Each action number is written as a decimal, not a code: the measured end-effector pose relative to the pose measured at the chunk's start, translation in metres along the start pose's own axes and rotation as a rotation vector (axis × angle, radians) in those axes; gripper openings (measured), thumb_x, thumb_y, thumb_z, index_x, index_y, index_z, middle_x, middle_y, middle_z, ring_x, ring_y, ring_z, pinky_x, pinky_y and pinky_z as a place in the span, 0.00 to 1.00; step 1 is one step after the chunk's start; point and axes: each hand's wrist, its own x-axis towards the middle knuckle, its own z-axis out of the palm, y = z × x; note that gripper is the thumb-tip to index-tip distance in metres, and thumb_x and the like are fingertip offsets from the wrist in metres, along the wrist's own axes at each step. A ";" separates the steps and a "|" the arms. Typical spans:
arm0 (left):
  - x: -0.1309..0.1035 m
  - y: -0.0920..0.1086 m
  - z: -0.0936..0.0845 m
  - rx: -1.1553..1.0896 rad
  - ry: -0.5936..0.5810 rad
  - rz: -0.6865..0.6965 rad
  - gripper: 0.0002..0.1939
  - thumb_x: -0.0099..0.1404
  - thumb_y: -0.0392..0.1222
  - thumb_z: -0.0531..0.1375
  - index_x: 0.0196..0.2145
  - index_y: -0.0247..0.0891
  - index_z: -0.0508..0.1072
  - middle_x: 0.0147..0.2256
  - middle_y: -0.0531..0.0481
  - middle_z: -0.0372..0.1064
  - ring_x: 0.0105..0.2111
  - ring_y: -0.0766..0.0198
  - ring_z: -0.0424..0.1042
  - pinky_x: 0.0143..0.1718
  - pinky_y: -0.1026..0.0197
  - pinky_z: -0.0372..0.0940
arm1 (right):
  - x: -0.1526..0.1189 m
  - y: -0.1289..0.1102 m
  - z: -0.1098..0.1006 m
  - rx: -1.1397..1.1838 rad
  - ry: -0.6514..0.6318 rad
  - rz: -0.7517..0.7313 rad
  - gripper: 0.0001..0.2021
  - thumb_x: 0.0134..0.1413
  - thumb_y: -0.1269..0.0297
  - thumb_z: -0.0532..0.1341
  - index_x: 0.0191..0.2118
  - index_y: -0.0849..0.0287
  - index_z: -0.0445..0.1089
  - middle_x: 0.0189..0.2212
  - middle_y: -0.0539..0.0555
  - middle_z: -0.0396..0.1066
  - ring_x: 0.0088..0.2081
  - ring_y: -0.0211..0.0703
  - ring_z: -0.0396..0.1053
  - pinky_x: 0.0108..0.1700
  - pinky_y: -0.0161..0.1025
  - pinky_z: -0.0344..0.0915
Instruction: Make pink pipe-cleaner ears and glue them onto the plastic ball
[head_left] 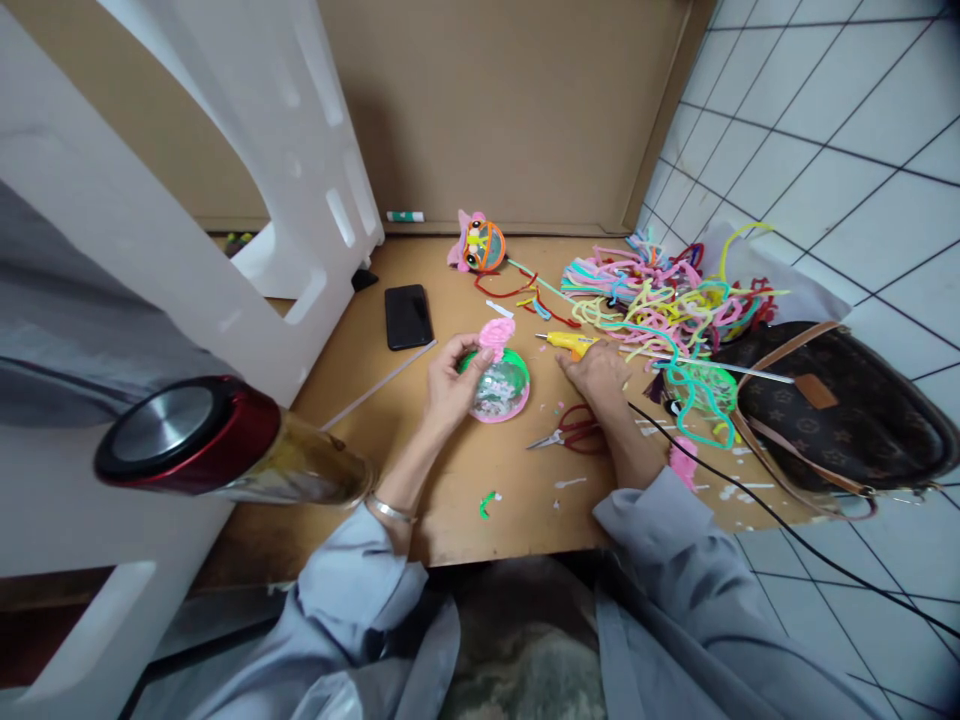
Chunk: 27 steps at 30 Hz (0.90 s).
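Note:
My left hand (pixel 452 385) is closed on a clear round ball (pixel 501 390) trimmed with green and pink fuzzy pipe cleaner. A pink pipe-cleaner piece (pixel 496 334) stands at the ball's upper edge, by my thumb and fingertips. My right hand (pixel 598 375) is wrapped round the handle of a yellow glue gun (pixel 568 341), its nozzle pointing left toward the ball. Most of the handle is hidden under the fingers. Red-handled scissors (pixel 576 432) lie just below my right hand, partly covered by the wrist.
A finished-looking decorated ball (pixel 484 245) and a phone (pixel 409 316) lie farther back. Piled pipe cleaners (pixel 667 290) and a brown handbag (pixel 847 410) fill the right. A red-lidded bottle (pixel 225 440) rises at left. A black cord (pixel 720 465) crosses the right side.

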 end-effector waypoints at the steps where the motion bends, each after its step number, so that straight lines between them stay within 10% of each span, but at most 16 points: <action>1: 0.000 -0.001 0.000 0.001 -0.006 0.002 0.19 0.56 0.55 0.70 0.36 0.38 0.77 0.32 0.50 0.77 0.32 0.64 0.74 0.38 0.63 0.67 | 0.001 0.000 0.000 0.004 -0.007 0.007 0.32 0.58 0.47 0.62 0.56 0.73 0.68 0.55 0.75 0.69 0.52 0.63 0.75 0.50 0.48 0.70; 16: 0.000 -0.003 -0.005 0.018 -0.013 0.009 0.21 0.60 0.59 0.66 0.39 0.38 0.74 0.34 0.50 0.75 0.34 0.63 0.72 0.39 0.62 0.65 | -0.009 0.008 -0.018 0.334 0.265 -0.020 0.26 0.54 0.54 0.61 0.55 0.67 0.69 0.44 0.69 0.77 0.47 0.65 0.74 0.49 0.52 0.67; 27: -0.001 0.000 -0.002 0.034 0.060 0.067 0.23 0.63 0.64 0.62 0.39 0.39 0.69 0.32 0.52 0.68 0.31 0.65 0.66 0.36 0.63 0.63 | -0.013 0.008 -0.021 0.492 0.539 -0.338 0.16 0.50 0.57 0.58 0.43 0.60 0.65 0.40 0.64 0.71 0.44 0.59 0.70 0.49 0.53 0.65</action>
